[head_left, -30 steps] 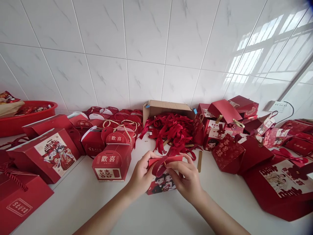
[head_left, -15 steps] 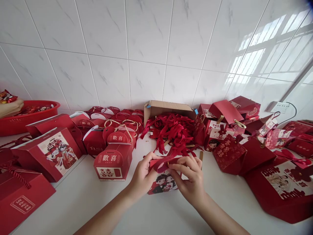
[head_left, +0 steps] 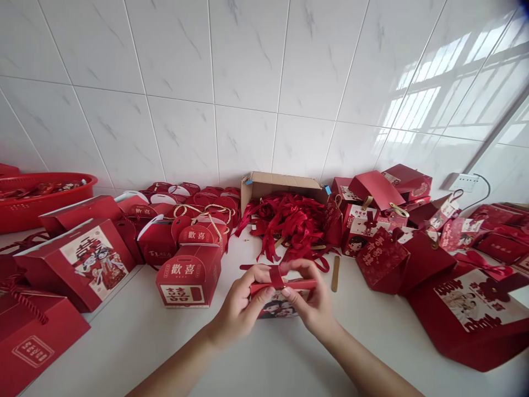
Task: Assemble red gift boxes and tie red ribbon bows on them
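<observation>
A small red gift box [head_left: 278, 310] with a printed cartoon couple stands on the white table between my hands. Around its top edge passes a wide red ribbon strap [head_left: 276, 277]. My left hand [head_left: 244, 298] is closed on the left side of the box top, its thumb on the front by the strap. From the right, my right hand [head_left: 313, 298] grips the same top, thumb in front and fingers curled behind near the strap. The fingers partly cover the box's upper corners. Just beyond lies a heap of red ribbons [head_left: 289, 226], spilling from a cardboard box [head_left: 285, 179].
A red gift box with white panel [head_left: 188, 278] stands left of my hands, with several more behind it. Larger red boxes [head_left: 82, 259] fill the left. A red basin [head_left: 25, 212] holds small packets. More boxes [head_left: 467, 309] crowd the right. A brown strip [head_left: 335, 274] lies nearby.
Both hands have drawn together at the box top, and the loose ribbon loop now lies as a strap over its edge. Another person's hand at the basin has left view.
</observation>
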{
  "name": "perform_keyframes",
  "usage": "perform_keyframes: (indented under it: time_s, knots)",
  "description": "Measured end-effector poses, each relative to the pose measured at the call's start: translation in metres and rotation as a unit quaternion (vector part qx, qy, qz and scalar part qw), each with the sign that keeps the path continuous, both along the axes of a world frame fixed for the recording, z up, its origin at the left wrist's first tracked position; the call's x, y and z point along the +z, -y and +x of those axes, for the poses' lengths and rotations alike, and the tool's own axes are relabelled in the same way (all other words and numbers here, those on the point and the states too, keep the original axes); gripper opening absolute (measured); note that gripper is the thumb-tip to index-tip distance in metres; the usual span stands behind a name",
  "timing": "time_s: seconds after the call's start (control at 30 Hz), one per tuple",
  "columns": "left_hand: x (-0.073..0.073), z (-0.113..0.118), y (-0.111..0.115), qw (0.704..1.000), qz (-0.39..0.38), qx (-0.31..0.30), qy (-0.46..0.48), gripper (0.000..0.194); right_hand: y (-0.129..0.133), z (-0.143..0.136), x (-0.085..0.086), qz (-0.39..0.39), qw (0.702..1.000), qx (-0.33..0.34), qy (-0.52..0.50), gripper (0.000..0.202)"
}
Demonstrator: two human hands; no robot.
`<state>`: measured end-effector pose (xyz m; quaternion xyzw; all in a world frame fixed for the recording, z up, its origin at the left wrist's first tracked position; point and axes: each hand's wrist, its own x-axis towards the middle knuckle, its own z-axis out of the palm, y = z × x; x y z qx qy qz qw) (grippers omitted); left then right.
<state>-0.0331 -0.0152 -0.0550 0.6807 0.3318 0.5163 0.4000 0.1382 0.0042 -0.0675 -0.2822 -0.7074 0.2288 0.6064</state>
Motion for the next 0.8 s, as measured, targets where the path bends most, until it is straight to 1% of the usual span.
perform_keyframes:
  time_s: [0.03, 0.1, 0.13, 0.2, 0.27, 0.33, 0.4, 0.5, 0.57, 0.63, 0.8]
  knots:
    - [0.001, -0.001, 0.001, 1.0, -0.008, 0.002, 0.002, 0.019, 0.0, 0.0, 0.0, -0.012, 1.0, 0.022, -0.003, 0.019]
    - [0.005, -0.003, 0.002, 0.999, -0.027, -0.016, -0.007, 0.02, 0.0, 0.001, 0.001, -0.005, 0.999, 0.031, -0.012, 0.023]
    - [0.008, -0.005, 0.002, 0.999, -0.034, -0.038, -0.014, 0.022, 0.001, 0.003, 0.002, 0.015, 1.0, 0.024, -0.014, 0.024]
    - [0.016, -0.009, 0.004, 0.995, -0.042, -0.085, -0.016, 0.027, 0.002, 0.006, 0.006, 0.076, 0.997, 0.01, -0.009, 0.02]
    - [0.023, -0.013, 0.005, 0.992, -0.051, -0.116, 0.005, 0.028, 0.004, 0.01, 0.011, 0.144, 0.99, -0.001, 0.007, 0.014]
    - [0.027, -0.015, 0.007, 0.991, -0.056, -0.12, 0.021, 0.028, 0.005, 0.014, 0.016, 0.192, 0.981, -0.014, 0.027, 0.012]
    - [0.028, -0.016, 0.009, 0.993, -0.037, -0.109, -0.003, 0.032, 0.005, 0.017, 0.018, 0.222, 0.973, -0.026, 0.056, 0.012]
    - [0.027, -0.013, 0.012, 0.993, 0.03, -0.086, -0.077, 0.034, 0.005, 0.02, 0.02, 0.241, 0.965, -0.042, 0.094, 0.012]
    - [0.026, -0.01, 0.013, 0.989, 0.059, -0.089, -0.099, 0.033, 0.005, 0.02, 0.019, 0.239, 0.964, -0.047, 0.105, 0.011]
    - [0.025, -0.007, 0.012, 0.989, 0.063, -0.095, -0.093, 0.033, 0.005, 0.019, 0.018, 0.232, 0.965, -0.051, 0.108, 0.011]
    - [0.025, -0.006, 0.01, 0.992, 0.043, -0.099, -0.062, 0.028, 0.005, 0.021, 0.016, 0.229, 0.966, -0.055, 0.109, 0.01]
